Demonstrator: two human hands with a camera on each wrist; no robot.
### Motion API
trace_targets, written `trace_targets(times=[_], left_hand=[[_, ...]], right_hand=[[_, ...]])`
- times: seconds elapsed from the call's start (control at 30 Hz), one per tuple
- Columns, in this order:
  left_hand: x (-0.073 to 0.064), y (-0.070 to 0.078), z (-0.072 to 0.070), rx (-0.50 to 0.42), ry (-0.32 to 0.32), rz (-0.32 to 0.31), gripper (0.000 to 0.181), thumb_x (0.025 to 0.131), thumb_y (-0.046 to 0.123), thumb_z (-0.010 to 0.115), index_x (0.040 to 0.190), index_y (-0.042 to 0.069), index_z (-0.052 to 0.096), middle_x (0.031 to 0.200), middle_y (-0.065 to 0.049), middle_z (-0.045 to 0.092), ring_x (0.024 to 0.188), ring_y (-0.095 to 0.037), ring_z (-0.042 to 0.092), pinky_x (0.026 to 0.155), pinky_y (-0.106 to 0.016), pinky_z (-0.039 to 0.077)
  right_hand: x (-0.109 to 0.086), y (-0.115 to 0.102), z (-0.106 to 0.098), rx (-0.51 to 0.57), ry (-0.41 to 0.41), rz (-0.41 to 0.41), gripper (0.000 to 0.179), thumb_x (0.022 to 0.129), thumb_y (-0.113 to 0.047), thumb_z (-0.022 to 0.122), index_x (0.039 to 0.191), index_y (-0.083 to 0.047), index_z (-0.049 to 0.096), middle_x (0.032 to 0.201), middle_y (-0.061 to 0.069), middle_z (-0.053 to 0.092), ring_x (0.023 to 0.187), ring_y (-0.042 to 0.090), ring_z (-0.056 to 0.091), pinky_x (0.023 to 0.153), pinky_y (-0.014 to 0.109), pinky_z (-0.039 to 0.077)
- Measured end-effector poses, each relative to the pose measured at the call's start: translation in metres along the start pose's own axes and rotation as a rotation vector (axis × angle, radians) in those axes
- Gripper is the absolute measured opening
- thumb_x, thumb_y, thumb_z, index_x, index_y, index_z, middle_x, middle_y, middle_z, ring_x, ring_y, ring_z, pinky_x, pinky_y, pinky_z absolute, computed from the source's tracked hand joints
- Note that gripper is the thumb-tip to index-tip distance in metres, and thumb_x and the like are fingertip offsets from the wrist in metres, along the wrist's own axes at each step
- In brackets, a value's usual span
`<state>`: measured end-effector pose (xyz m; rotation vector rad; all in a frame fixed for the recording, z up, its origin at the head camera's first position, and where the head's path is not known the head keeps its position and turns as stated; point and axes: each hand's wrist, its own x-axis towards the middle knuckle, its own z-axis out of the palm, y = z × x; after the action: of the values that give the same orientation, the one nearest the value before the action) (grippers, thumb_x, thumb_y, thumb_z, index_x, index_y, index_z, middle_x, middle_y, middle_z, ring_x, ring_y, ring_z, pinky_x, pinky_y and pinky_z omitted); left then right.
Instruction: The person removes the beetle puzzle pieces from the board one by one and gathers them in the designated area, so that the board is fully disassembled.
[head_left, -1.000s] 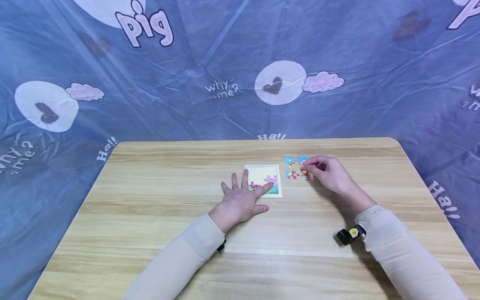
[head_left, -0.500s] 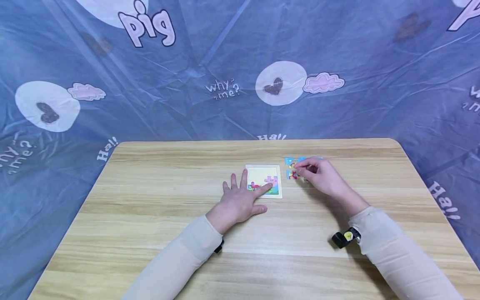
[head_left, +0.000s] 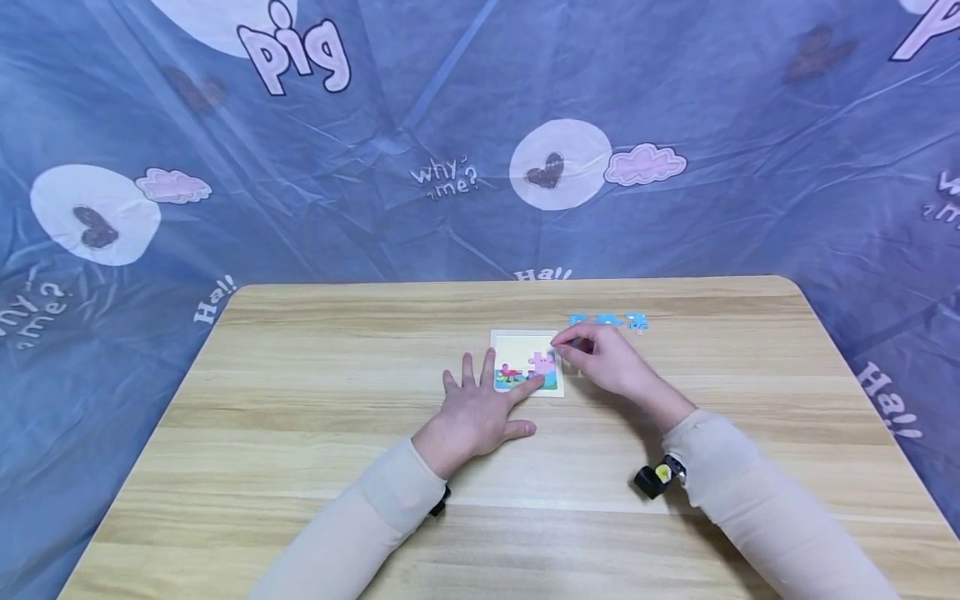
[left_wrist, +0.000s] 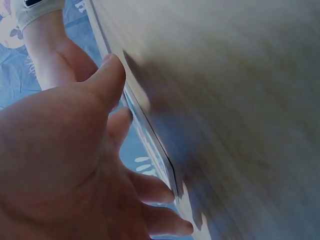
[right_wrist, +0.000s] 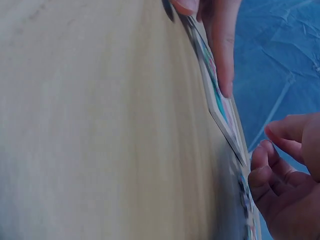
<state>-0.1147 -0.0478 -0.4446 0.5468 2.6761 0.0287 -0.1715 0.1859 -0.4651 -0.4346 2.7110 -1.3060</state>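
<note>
A small square puzzle tray [head_left: 561, 383] with a pale rim lies mid-table. A pink pig-face piece [head_left: 541, 363] and colourful pieces [head_left: 509, 373] fill part of its lower area. My left hand [head_left: 480, 408] is spread palm down, its index finger pressing the tray's lower right and other fingertips at its left edge. My right hand [head_left: 603, 362] pinches a puzzle piece at the tray's upper right; fingertips hide most of it. In the right wrist view the right hand's thumb and fingers [right_wrist: 270, 165] come together close to the tray's edge [right_wrist: 220, 112].
Loose blue puzzle pieces [head_left: 636, 322] lie in a row right of the tray, some others hidden by the right hand. The wooden table [head_left: 337, 333] ends at a blue printed curtain [head_left: 337, 208]. A black wrist camera [head_left: 651, 481] hangs beneath the right sleeve.
My right hand has moved left from the loose pieces to the tray's upper right corner, fingers pinched. The left hand stays spread on the tray.
</note>
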Motion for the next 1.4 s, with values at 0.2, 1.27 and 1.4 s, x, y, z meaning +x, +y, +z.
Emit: trace_targets(times=[0.2,1.27,1.4], left_hand=[[0.002,0.001,-0.001,0.040,-0.016,-0.008,0.071,0.103,0.073,0.049,0.167,0.059,0.022,0.179,-0.026,0.014,0.163,-0.058,0.017,0.122,-0.080,0.028],[0.016,0.002,-0.004,0.074,-0.063,-0.027,0.074,0.102,0.077,0.047,0.167,0.060,0.015,0.180,-0.026,0.008,0.165,-0.054,0.012,0.121,-0.082,0.027],[0.013,0.002,-0.007,0.082,-0.044,-0.031,0.073,0.102,0.076,0.048,0.166,0.062,0.016,0.180,-0.025,0.013,0.165,-0.053,0.018,0.120,-0.081,0.030]], right_hand=[[0.007,-0.005,0.011,-0.060,0.000,-0.043,0.016,0.103,-0.007,0.070,0.114,-0.004,0.082,0.109,0.014,0.076,0.088,0.020,0.062,0.076,0.030,0.049],[0.020,-0.019,0.021,-0.281,-0.035,-0.015,0.016,0.102,-0.007,0.070,0.113,-0.001,0.079,0.112,0.016,0.069,0.096,0.027,0.064,0.090,0.048,0.056],[0.021,-0.020,0.021,-0.274,-0.030,-0.008,0.015,0.101,-0.008,0.070,0.112,-0.002,0.078,0.113,0.016,0.069,0.096,0.027,0.064,0.090,0.048,0.055]])
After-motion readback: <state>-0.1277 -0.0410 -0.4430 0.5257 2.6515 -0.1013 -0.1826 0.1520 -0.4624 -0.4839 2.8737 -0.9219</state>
